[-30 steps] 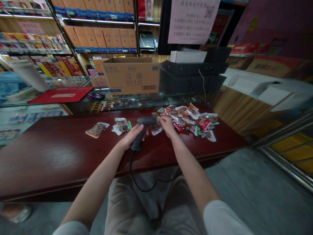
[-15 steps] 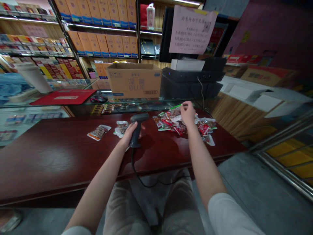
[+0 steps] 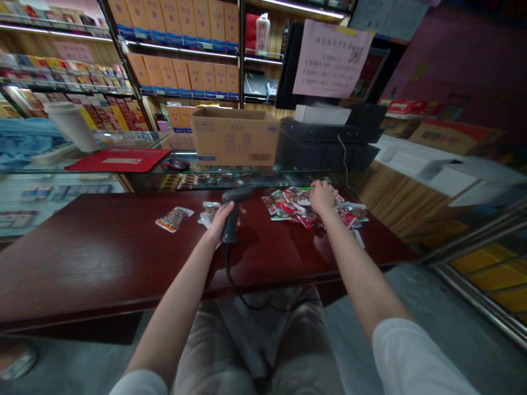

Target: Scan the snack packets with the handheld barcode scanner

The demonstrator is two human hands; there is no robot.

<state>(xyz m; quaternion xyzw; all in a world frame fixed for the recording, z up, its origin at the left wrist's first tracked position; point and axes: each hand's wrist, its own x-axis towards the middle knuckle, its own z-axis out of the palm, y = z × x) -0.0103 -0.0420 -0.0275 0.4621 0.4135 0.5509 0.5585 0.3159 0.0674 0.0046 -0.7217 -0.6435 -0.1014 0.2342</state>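
Note:
A dark handheld barcode scanner (image 3: 231, 222) with a black cable is gripped in my left hand (image 3: 220, 222), held upright just over the desk. Behind that hand, a small snack packet (image 3: 209, 212) lies partly covered. Another snack packet (image 3: 174, 219), with an orange corner, lies flat farther left. On the right side of the desk is a loose pile of small snack packets (image 3: 290, 210), many with red printing. My right hand (image 3: 323, 196) is at the back of this pile, fingers curled down on a green-edged packet (image 3: 303, 189); its fingertips are partly hidden.
The dark red desk (image 3: 123, 258) spans the front. Behind it, a glass counter carries a cardboard box (image 3: 234, 140), a red mat (image 3: 119, 159), a mouse (image 3: 175, 164), a white cup (image 3: 73, 126) and a monitor with a paper sign (image 3: 331, 60). The scanner cable (image 3: 236, 291) hangs over the desk edge.
My right hand has lowered into the pile, and the green-edged packet sits lower with it. The left hand keeps the scanner nearly in place. The view has shifted slightly.

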